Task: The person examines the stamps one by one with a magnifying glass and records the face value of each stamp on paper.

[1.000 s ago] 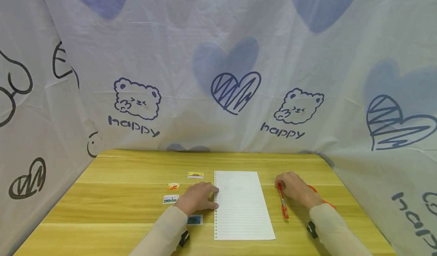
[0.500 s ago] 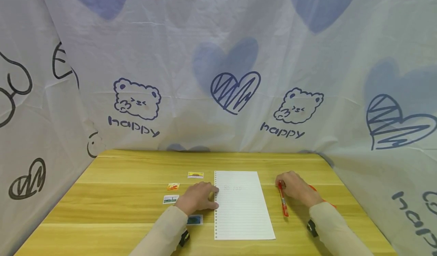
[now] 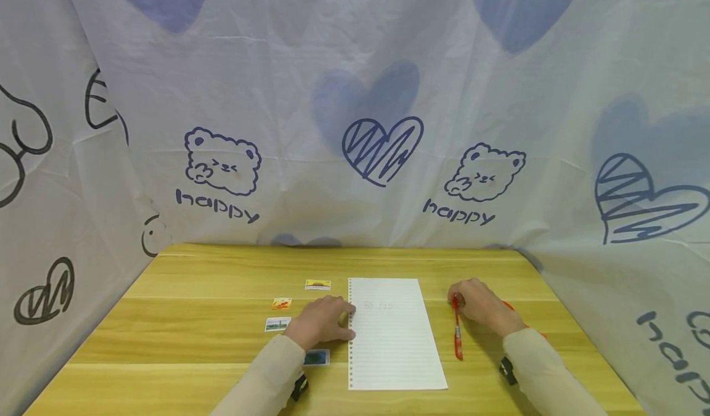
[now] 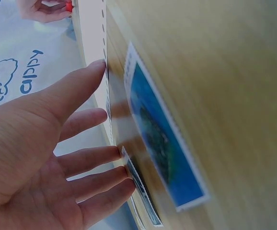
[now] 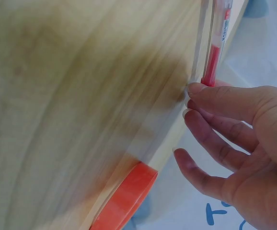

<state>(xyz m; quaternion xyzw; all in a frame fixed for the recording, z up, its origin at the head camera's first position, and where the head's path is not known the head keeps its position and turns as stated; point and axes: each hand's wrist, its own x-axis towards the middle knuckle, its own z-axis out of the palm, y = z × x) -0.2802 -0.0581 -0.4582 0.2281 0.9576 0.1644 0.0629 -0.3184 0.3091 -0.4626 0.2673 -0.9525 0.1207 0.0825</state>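
Observation:
A sheet of lined paper point(image 3: 394, 342) with punched holes along its left edge lies on the wooden table, faint pencil-like figures near its top. My left hand point(image 3: 322, 320) rests at that edge, thumb and fingertips touching it, fingers spread and relaxed. Close beneath this hand is a blue stamp point(image 4: 157, 139). To the right of the paper, my right hand point(image 3: 478, 305) pinches one end of a red pen point(image 3: 457, 336) with a clear barrel between thumb and index finger. The right wrist view shows the pen point(image 5: 213, 64) at the fingertips, the other fingers loosely bent.
More stamps lie left of the paper: a yellow one point(image 3: 318, 285), an orange one point(image 3: 281, 303) and a green landscape one point(image 3: 277, 323). An orange-red ring point(image 5: 129, 196) stands low on the table behind the right wrist. A printed cloth point(image 3: 310, 219) hangs along the table's back.
The pen's free end has swung slightly left and nearer to me, pivoting at the right fingertips. The left hand, paper and stamps have kept their places.

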